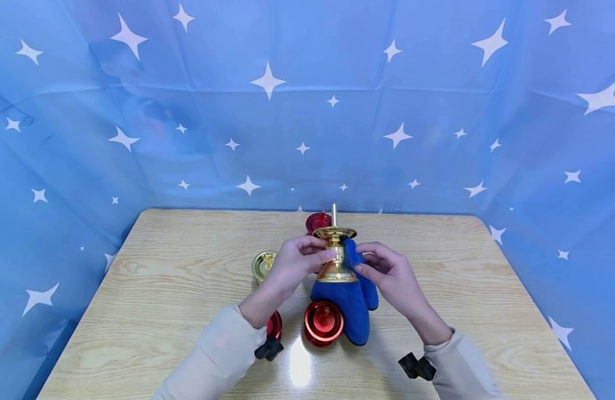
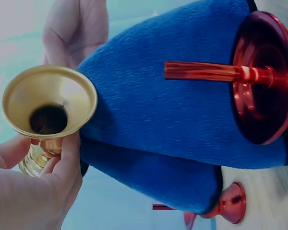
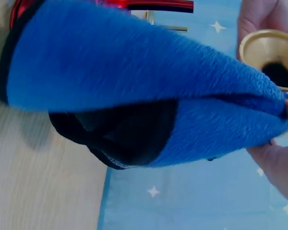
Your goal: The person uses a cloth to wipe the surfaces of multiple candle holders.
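The left hand's [image 1: 293,264] fingers grip the gold candle holder [image 1: 337,271] around its body, holding it upright above the surface [image 1: 162,266], seemingly to steady it against the cloth. Opposite, the right hand's [image 1: 391,269] fingers pinch the blue cloth [image 1: 355,314] up at the holder's side, its loose length hanging down near a red candle holder [image 1: 324,323], perhaps set aside for working room.

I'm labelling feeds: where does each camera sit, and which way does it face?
Head: on the head, facing forward and down at the table; left hand, right hand and sleeves show.
Left wrist: worn there, facing the gold candlestick and blue plush cloth; both hands show partly.
Right wrist: worn there, facing along the blue plush cloth; both hands show partly.
Both wrist views share the gold candlestick.
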`<state>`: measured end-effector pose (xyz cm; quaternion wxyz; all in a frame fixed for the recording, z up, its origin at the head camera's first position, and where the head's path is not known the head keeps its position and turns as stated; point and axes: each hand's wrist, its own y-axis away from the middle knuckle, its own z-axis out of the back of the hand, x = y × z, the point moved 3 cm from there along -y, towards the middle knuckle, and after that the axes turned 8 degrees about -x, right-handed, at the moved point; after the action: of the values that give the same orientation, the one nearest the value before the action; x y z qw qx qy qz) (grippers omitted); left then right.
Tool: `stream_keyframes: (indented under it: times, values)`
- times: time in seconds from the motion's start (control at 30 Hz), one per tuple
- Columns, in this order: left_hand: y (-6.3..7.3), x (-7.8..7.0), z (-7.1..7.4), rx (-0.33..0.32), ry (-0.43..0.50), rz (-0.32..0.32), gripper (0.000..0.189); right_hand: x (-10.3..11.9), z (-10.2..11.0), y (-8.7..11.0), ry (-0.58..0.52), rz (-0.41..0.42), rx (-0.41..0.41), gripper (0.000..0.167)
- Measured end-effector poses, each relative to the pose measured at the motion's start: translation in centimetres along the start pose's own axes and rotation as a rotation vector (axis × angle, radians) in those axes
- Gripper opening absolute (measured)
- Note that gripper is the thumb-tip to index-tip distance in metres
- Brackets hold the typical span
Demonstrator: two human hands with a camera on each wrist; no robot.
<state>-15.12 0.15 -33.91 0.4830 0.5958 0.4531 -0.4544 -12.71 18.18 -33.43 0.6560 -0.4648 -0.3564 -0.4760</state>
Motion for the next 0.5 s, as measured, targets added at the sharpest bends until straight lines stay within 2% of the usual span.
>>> stream_keyframes:
  times: [0.13, 0.33, 0.43, 0.5]
  values:
    - [0.2, -0.6, -0.3, 0.007, -0.1, -0.061, 0.026, -0.4, -0.1, -0.1, -0.054, -0.026, -0.019, 0.012]
    - [0.2, -0.4, -0.4, -0.04, -0.339, -0.153, 0.025, 0.6, 0.4, -0.2, -0.007, -0.041, -0.08, 0.012]
    - [0.0, -0.1, -0.3, -0.048, -0.443, -0.188, 0.025, 1.7, 0.5, -0.4, 0.0, -0.002, -0.083, 0.013]
    - [0.0, 0.0, -0.4, -0.04, -0.464, -0.199, 0.024, 2.2, 0.2, -0.5, 0.009, 0.043, -0.068, 0.014]
